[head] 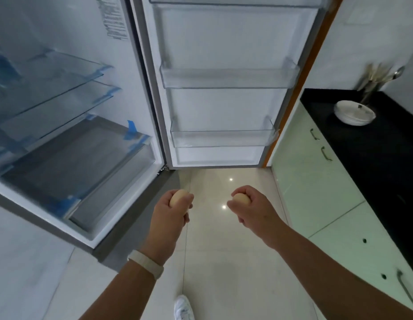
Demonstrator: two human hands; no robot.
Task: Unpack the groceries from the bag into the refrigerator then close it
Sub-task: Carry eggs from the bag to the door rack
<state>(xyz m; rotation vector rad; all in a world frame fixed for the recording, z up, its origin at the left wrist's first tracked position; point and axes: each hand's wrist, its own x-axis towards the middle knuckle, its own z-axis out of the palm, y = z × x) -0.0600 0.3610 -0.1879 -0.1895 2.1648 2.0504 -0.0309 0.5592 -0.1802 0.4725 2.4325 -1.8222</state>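
Eggs, one gripped in each hand (175, 205) (245, 205), are risking cracking if squeezed approaching the refrigerator door (224, 107) ahead.

Refrigerator (62, 135) open at left with its door (224, 100) swung straight ahead, counter (374, 144) at right carrying stacked plates (354, 113) before a utensil holder (371, 86), cabinets (316, 181) below.

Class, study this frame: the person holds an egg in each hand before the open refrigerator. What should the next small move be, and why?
Probably lift the left hand with its egg up and forward to the lower door bin. That bin looks empty and faces the person, the fridge door is already open, and the right hand also holds an egg, so placing one at a time seems safest.
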